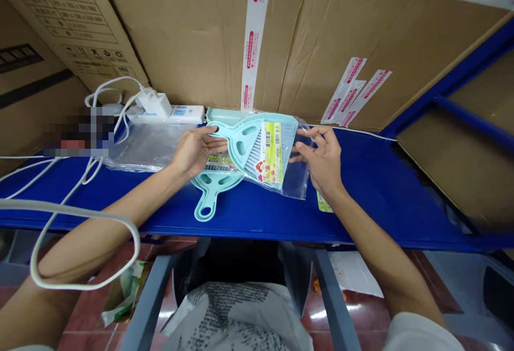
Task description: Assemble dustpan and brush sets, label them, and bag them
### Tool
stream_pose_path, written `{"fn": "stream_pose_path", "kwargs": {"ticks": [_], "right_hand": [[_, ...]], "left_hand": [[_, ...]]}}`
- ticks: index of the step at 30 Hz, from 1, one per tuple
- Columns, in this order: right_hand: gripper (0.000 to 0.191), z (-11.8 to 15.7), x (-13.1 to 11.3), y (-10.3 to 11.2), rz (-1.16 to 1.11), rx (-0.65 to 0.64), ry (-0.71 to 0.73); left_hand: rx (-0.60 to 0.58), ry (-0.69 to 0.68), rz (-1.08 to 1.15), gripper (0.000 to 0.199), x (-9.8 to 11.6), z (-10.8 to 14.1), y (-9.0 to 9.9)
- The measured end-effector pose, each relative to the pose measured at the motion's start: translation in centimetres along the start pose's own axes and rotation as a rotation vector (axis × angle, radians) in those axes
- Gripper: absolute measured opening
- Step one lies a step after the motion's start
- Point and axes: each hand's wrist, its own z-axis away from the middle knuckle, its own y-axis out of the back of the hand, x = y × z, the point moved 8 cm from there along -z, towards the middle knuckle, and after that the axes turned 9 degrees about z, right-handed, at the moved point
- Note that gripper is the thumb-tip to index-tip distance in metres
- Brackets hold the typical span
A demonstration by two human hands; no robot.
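A light-teal dustpan with a small brush and a yellow-green printed card is raised above the blue table. My left hand grips its handle end between thumb and fingers. Around the pan's wide end is a clear plastic bag, and my right hand has its fingers closed on the bag's edge. Beneath lies a second teal dustpan, handle toward me, its upper part covered by the raised one. Partly under my right wrist is another printed card.
Flat clear plastic bags lie left on the blue table. Behind them are a white power strip and plug adapter. A white cable loops near my left forearm. Large cardboard boxes wall the back; blue metal framing stands right.
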Motion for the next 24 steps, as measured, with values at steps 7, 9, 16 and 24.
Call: {"fn": "stream_pose_path", "kwargs": {"ticks": [7,9,16,24], "right_hand": [[0.013,-0.2,0.1,-0.2,0.018,-0.033,0.032],[0.013,-0.2,-0.1,-0.3,-0.01,-0.052,0.033],[0.022,-0.2,-0.2,-0.5,0.019,-0.11,0.06],[0.05,0.4,0.5,-1.9,0.158,-0.327,0.095]], "left_hand": [[-0.005,0.004,0.005,0.009,0.0,0.0,-0.1],[-0.003,0.002,0.011,0.009,0.1,0.0,-0.1],[-0.012,-0.011,0.014,0.008,0.2,0.1,-0.1],[-0.002,0.002,0.007,0.006,-0.2,0.0,0.0]]}}
